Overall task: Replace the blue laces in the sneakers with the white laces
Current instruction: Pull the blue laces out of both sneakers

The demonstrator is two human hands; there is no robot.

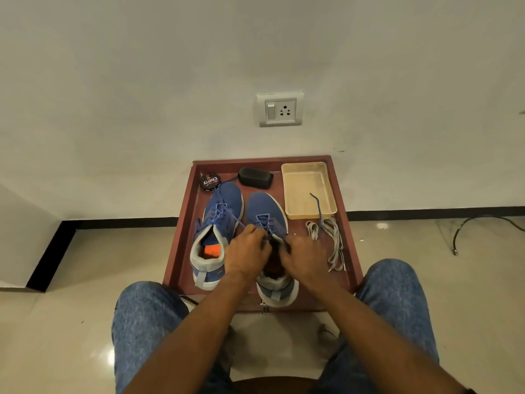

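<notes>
Unlacing is the step in hand, judging by the blue lace still crossing both sneakers. Taking the right sneaker [267,220] as landmark and going left to right: the left sneaker [217,223] is lying just beside it on its left, fully laced. The left hand [247,251] is curling over the landmark's tongue, seemingly pinching the blue lace [267,223]; the right hand [304,257] is gripping its collar and lace, fingers curled. Right of it, the white laces [332,240] are waiting in loose bundles, with a beige tray [292,180] beyond them. Next, I judge, each crossing needs pulling free eyelet by eyelet.

Everything is sitting on a reddish-brown counter [181,237] standing against a white wall, a socket [279,109] above the landmark, glossy floor tiles around.
</notes>
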